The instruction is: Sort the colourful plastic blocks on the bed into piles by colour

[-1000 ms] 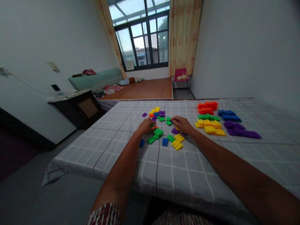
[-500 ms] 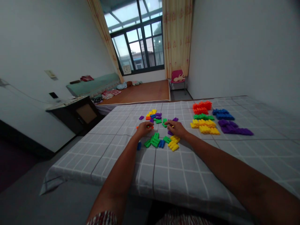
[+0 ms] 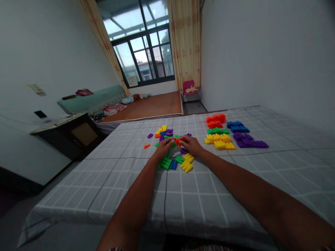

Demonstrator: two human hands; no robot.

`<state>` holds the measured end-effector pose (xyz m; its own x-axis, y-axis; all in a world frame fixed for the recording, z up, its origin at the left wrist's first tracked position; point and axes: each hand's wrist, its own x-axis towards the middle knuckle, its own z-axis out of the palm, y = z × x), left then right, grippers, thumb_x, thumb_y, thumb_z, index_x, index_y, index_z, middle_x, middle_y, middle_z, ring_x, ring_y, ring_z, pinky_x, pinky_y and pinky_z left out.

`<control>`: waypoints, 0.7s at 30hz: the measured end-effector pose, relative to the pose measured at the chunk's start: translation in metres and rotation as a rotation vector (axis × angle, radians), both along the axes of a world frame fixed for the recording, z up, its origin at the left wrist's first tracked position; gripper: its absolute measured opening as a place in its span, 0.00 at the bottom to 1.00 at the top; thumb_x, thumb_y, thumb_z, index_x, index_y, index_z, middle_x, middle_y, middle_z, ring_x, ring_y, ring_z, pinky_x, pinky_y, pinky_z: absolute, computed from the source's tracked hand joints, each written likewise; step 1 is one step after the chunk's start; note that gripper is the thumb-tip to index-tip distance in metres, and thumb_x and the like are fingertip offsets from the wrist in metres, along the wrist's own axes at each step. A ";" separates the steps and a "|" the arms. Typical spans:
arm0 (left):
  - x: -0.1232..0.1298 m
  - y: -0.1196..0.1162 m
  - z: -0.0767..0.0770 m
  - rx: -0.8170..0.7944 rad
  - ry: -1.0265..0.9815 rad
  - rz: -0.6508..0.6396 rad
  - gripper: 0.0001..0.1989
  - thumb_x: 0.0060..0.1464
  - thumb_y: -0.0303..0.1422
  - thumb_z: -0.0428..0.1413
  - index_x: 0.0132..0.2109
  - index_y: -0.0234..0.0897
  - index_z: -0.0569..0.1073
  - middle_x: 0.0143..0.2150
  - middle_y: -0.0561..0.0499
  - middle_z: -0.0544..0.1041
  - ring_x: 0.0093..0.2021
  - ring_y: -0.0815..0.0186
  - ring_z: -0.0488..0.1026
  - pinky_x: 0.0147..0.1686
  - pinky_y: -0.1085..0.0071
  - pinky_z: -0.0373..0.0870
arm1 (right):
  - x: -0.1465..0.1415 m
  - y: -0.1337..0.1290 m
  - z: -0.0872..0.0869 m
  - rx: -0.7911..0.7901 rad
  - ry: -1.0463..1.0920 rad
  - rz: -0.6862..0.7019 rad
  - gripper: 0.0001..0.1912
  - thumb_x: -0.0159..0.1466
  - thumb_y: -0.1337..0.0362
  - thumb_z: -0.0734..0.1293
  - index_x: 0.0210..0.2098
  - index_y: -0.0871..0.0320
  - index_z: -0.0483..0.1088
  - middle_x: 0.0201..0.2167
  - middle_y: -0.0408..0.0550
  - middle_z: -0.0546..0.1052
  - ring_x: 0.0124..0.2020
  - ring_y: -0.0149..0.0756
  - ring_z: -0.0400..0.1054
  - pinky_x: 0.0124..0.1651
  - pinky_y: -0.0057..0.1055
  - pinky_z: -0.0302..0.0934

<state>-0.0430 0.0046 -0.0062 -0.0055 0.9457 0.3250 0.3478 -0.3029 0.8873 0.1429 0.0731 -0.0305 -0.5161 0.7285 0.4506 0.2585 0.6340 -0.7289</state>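
Between my hands is a small orange building block (image 3: 178,142), pinched at its two sides. My left hand (image 3: 165,144) grips it from the left, and my right hand (image 3: 191,144) holds its right side. Loose blocks lie around and under both hands: green blocks (image 3: 166,162), a blue block (image 3: 173,165), yellow blocks (image 3: 187,163) and a purple block (image 3: 184,151). Beyond my left hand is a mixed cluster with yellow blocks (image 3: 164,128) and purple blocks (image 3: 169,131). A single orange block (image 3: 147,146) lies left of my left hand.
On the right of the checked tablecloth (image 3: 125,174), blocks are grouped by colour: orange rows (image 3: 215,120), a green row (image 3: 218,130), yellow rows (image 3: 220,141), blue rows (image 3: 237,126) and purple rows (image 3: 250,141). A dark cabinet (image 3: 83,136) stands at the left.
My hands have come together, now meeting at an orange block. My left hand has left the spot by the lone orange block, which shows plainly now. The view has turned slightly right.
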 end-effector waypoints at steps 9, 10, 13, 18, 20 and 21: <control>-0.027 -0.001 -0.006 0.076 0.275 0.146 0.13 0.55 0.37 0.55 0.45 0.36 0.77 0.42 0.45 0.79 0.43 0.58 0.74 0.48 0.59 0.69 | 0.005 0.011 0.008 -0.232 0.186 -0.059 0.12 0.58 0.54 0.67 0.33 0.57 0.69 0.28 0.45 0.77 0.31 0.34 0.71 0.35 0.31 0.66; -0.030 -0.001 -0.004 0.109 0.311 0.193 0.12 0.54 0.36 0.57 0.43 0.37 0.78 0.44 0.45 0.78 0.47 0.57 0.73 0.52 0.57 0.67 | 0.006 0.011 0.010 -0.304 0.235 -0.053 0.13 0.57 0.53 0.68 0.33 0.57 0.68 0.28 0.45 0.77 0.31 0.34 0.72 0.35 0.31 0.66; -0.030 -0.004 0.003 0.165 0.350 0.263 0.12 0.51 0.36 0.60 0.43 0.38 0.79 0.50 0.43 0.77 0.55 0.54 0.69 0.59 0.55 0.61 | 0.004 0.005 0.013 -0.539 0.372 0.036 0.15 0.55 0.53 0.70 0.35 0.56 0.66 0.31 0.45 0.77 0.32 0.33 0.73 0.36 0.32 0.68; -0.011 -0.008 0.005 0.024 0.175 0.015 0.20 0.55 0.42 0.56 0.51 0.36 0.75 0.48 0.43 0.78 0.48 0.59 0.75 0.49 0.62 0.71 | -0.014 -0.010 0.007 -0.697 0.405 0.166 0.19 0.52 0.53 0.73 0.35 0.55 0.64 0.33 0.46 0.78 0.34 0.35 0.74 0.37 0.35 0.69; -0.009 -0.010 0.005 0.018 0.098 -0.004 0.23 0.53 0.43 0.58 0.52 0.34 0.74 0.48 0.42 0.78 0.46 0.59 0.75 0.46 0.64 0.72 | -0.017 -0.011 0.005 -0.580 0.301 0.168 0.17 0.54 0.54 0.72 0.35 0.56 0.65 0.32 0.46 0.77 0.33 0.36 0.73 0.36 0.35 0.69; -0.010 -0.011 0.006 0.015 0.055 0.008 0.24 0.53 0.44 0.58 0.52 0.33 0.74 0.49 0.42 0.78 0.46 0.59 0.75 0.45 0.64 0.72 | -0.016 -0.011 0.005 -0.474 0.237 0.144 0.16 0.54 0.55 0.72 0.36 0.56 0.66 0.34 0.46 0.77 0.33 0.36 0.73 0.37 0.36 0.69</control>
